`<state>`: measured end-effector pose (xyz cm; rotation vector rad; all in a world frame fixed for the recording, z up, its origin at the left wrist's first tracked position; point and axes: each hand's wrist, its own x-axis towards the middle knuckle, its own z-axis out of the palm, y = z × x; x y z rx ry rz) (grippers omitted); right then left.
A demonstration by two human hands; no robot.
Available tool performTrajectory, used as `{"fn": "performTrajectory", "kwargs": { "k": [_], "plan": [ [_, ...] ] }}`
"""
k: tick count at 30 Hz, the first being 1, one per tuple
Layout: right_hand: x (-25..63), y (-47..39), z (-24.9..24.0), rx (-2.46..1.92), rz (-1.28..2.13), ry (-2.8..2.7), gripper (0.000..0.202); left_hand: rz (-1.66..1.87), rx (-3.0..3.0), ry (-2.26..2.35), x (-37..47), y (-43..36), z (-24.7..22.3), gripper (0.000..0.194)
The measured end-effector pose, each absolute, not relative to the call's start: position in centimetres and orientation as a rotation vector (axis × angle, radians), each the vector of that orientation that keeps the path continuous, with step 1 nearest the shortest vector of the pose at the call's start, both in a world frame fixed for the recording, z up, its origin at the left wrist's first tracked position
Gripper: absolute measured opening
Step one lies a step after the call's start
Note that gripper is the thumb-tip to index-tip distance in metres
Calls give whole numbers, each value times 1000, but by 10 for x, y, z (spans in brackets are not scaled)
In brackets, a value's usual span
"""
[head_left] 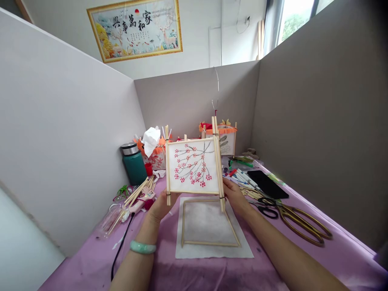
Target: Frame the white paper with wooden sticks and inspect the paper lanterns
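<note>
Both my hands hold up a lantern frame (194, 165) made of wooden sticks, its white panel painted with grey branches and red blossoms. My left hand (162, 205) grips its lower left corner, with the fingers partly hidden behind the panel. At the lower right post, my right hand (235, 195) is closed round the frame, most of its fingers out of sight. Dark ties bind the sticks at the corners. Below it on the table lies a white paper sheet (209, 252) with a four-sided outline of thin wooden sticks (209, 243) on it.
On the left are a green flask (134, 167), a pink glue gun (142, 201) with a black cord, and loose sticks (136, 192). Markers (245, 178), a black phone (266, 184) and gold-handled scissors (300, 222) lie right. Grey partitions (194, 101) enclose the purple-covered table.
</note>
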<state>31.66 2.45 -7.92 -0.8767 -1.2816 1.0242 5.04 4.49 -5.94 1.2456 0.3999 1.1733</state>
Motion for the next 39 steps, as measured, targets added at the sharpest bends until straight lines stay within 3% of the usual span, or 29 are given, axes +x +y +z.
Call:
{"fn": "performTrajectory", "kwargs": {
  "k": [3,9,13,22,27,39],
  "plan": [
    [318,22,-75,-817,1095,-1256,26,1181,1264,356,51,50,-58,62],
    [316,19,-72,-706,1277,-1254,29,1075,1259,383,55,49,-54,43],
    [315,20,-75,-704,1364,-1266,31,1030,1284,422,54,45,-58,41],
    [320,30,-73,-911,1020,-1123,42,1126,1223,497,56,44,-52,36],
    [340,30,-63,-727,1036,-897,51,1272,1244,619,55,49,-52,40],
    [331,38,-78,-935,809,-1107,49,1373,1466,724,57,53,-56,35]
  ]
}}
